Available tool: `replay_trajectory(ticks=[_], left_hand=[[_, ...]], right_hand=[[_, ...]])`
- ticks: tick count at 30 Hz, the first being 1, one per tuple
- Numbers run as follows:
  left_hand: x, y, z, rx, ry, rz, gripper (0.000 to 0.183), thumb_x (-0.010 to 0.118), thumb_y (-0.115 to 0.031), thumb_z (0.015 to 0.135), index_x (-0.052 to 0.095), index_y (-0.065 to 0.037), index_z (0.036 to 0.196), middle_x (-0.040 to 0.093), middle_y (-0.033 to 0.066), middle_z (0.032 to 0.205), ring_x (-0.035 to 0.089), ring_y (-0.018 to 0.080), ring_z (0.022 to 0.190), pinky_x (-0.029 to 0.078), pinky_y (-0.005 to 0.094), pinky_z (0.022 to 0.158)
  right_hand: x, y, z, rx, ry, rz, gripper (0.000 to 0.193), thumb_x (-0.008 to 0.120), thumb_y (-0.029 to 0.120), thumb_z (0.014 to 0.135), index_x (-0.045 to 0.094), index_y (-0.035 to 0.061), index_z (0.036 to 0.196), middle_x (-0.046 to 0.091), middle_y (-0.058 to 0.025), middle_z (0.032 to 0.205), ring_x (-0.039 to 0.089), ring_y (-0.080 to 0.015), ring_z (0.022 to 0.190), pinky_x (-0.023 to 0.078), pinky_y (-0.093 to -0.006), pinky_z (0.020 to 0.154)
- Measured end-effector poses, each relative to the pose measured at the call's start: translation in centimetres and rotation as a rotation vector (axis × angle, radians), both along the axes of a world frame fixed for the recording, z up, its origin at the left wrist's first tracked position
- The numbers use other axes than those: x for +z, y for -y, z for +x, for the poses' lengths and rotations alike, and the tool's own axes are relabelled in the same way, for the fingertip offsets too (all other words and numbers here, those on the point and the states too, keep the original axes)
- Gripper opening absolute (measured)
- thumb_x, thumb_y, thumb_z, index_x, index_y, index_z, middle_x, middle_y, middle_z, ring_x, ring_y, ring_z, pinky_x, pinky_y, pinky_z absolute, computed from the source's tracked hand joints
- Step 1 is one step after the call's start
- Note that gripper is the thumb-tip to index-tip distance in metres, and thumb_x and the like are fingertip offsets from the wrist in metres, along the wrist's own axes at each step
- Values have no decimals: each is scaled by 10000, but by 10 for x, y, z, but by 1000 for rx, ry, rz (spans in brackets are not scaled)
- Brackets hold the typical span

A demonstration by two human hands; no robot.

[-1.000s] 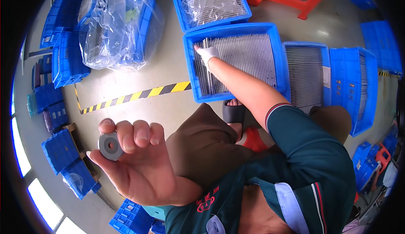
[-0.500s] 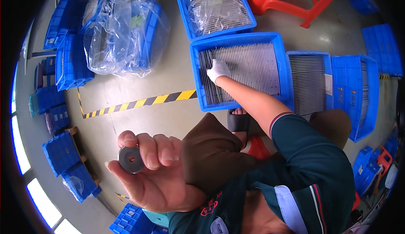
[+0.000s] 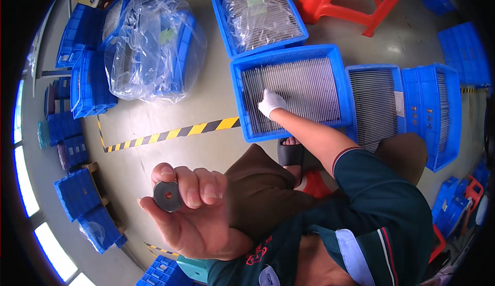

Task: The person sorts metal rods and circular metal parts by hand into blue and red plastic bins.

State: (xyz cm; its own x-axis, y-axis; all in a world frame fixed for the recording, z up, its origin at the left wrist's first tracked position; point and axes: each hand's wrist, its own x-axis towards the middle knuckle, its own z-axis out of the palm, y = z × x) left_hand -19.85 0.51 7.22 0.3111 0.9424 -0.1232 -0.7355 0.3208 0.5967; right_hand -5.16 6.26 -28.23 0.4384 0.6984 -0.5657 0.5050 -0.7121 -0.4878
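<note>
My left hand [image 3: 193, 211], bare and raised at the lower left, pinches a dark grey flat ring [image 3: 167, 197] with a small centre hole between thumb and fingers. The ring's flat face is turned up into view. My right hand [image 3: 271, 103] wears a white glove and reaches into a blue crate [image 3: 238, 95]. Its fingers are curled down onto tight rows of thin metal pieces [image 3: 309, 87], near their left side. Whatever lies under those fingertips is hidden.
Right of the crate stand more blue crates [image 3: 420, 110] with similar rows. Behind it is a crate partly covered in clear plastic [image 3: 252, 15], beside a red stool [image 3: 335, 7]. A bagged crate [image 3: 149, 48] sits far left. Yellow-black tape [image 3: 196, 129] marks the floor.
My right hand has come nearer to me over the rows, still inside the crate. The ring in my left hand has tilted slightly, and its hole looks rounder. The whole view has shifted a little.
</note>
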Motion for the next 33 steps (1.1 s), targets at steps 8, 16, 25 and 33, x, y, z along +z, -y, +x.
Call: replay_trajectory(ticks=[8, 16, 25, 33], left_hand=[[0, -2, -8, -98, -50, 80, 366, 401, -375, 964, 433, -56, 1141, 502, 56, 792, 474, 169, 765, 344, 339, 722], [-1, 3, 5, -59, 2, -14, 401, 414, -422, 944, 451, -58, 1109, 499, 73, 743, 460, 213, 695, 334, 352, 678], [1, 2, 11, -118, -8, 10, 394, 404, -408, 952, 447, -48, 1106, 498, 76, 750, 456, 204, 692, 330, 346, 678], [6, -1, 24, -259, -59, 85, 318, 448, -316, 955, 411, -55, 1132, 429, 19, 744, 456, 142, 742, 336, 315, 710]], right_hand=[[31, -3, -21, 104, 16, 46, 241, 547, 160, 781, 559, 52, 996, 640, -177, 974, 622, -322, 939, 488, -426, 800], [-5, -14, -19, 90, 130, -24, 195, 546, 154, 768, 612, 53, 921, 663, -168, 884, 649, -326, 850, 514, -432, 720], [-22, 4, 5, 79, 131, 6, 195, 477, 138, 832, 633, 48, 907, 655, -174, 944, 642, -318, 877, 503, -439, 739], [6, 9, 11, 248, 42, 17, 212, 518, 102, 758, 660, 53, 907, 665, -146, 949, 643, -320, 893, 515, -417, 723]])
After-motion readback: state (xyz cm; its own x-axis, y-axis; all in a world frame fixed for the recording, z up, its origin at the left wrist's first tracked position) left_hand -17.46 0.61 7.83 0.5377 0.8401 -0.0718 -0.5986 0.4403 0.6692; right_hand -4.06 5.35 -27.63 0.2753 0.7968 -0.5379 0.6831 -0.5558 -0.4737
